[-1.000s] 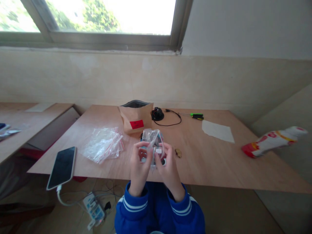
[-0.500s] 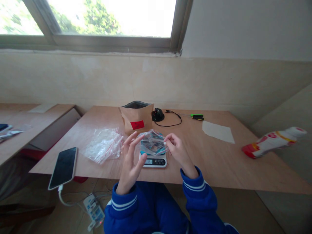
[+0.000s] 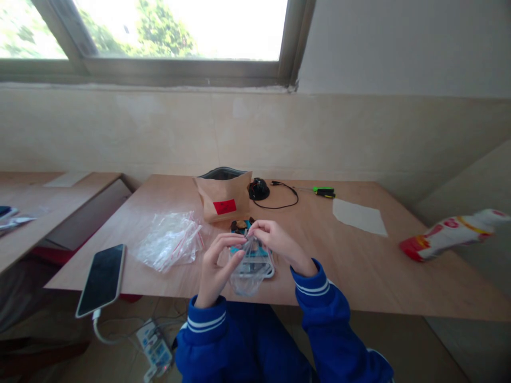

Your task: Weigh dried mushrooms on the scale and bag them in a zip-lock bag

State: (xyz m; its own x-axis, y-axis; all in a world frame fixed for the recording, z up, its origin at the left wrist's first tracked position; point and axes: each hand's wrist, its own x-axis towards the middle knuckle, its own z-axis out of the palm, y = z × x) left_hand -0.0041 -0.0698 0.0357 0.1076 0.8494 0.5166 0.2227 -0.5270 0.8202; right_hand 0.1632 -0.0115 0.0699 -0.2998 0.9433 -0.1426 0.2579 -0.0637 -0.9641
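Observation:
A clear plastic bag [image 3: 246,284] hangs in front of the small white kitchen scale [image 3: 272,270], partly covering it and its display. My right hand [image 3: 271,239] pinches the bag's gathered upper edge between thumb and fingers. Beside it, my left hand [image 3: 217,266] has its fingers stretched toward the same edge, the fingertips at the bag and the thumb held apart. Several dark brown pieces [image 3: 240,225] show on the blue-patterned top of the scale, just behind my hands.
A pile of clear zip bags [image 3: 170,242] lies left, near a charging phone [image 3: 101,279] at the table edge. Behind stand a brown paper pouch [image 3: 219,194] and a black round device [image 3: 259,189] with a cable. Screwdrivers [image 3: 324,192], paper [image 3: 359,217] and a bottle [image 3: 451,234] are right.
The bag has come down and toward me from over the scale's top, uncovering the brown pieces. My left fingertips have moved right to the bag's edge beside my right hand.

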